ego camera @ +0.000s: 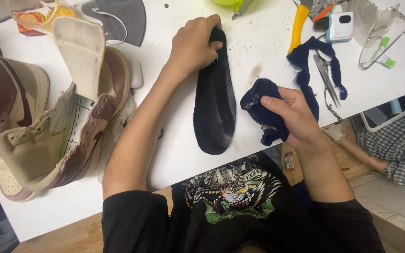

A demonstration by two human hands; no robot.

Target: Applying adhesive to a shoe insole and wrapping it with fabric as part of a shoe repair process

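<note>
Far to the left of the left hand (pixel 194 43), 2 brown and cream high-top sneakers (pixel 62 126) lie on the white counter (pixel 174 159), the nearer one opened up with its tongue (pixel 81 51) standing upright. Just above that shoe, a dark grey face mask (pixel 120 18) rests near the counter's far edge.

The left hand is closed on the top end of a black insole (pixel 214 107), fingers curled over its tip and pinning it flat to the counter. The insole runs from under that hand down toward the person, its rounded lower end near the counter's near edge.

Just right of the insole, the right hand (pixel 296 115) is closed around a bunched dark blue cloth (pixel 258 100), thumb pressed on top of the wad. The cloth sits just beside the insole's right edge; whether they touch cannot be told.

Above the right hand, a ragged strip of the same blue cloth (pixel 312 58) loops across the counter, with a pair of scissors (pixel 326 79) lying on it. Further up are a yellow-handled tool (pixel 297 28) and a small white and blue device (pixel 339 26). To the far right lie clear glasses (pixel 390 37).
</note>
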